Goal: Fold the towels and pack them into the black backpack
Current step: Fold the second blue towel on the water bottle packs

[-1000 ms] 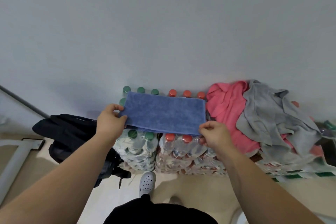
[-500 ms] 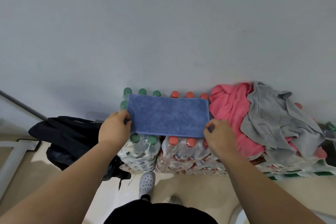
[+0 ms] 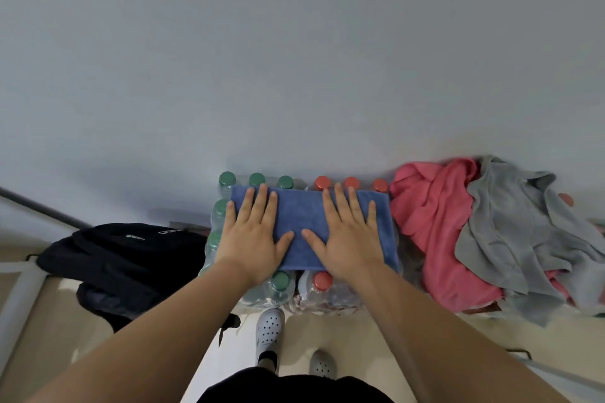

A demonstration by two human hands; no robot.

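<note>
Both hands — left hand (image 3: 253,240), right hand (image 3: 347,239) — have let go of the edges and now press flat, fingers spread, on the folded blue towel (image 3: 304,216) atop the bottle packs (image 3: 281,288) — black backpack (image 3: 127,258) just left.

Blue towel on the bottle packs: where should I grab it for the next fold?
Probably by the short right end of the blue towel, coming from the right with the right hand, pinching both corners' layers. It lies flat as a long strip, and the left hand already pins the other half, so right could fold over left.
</note>
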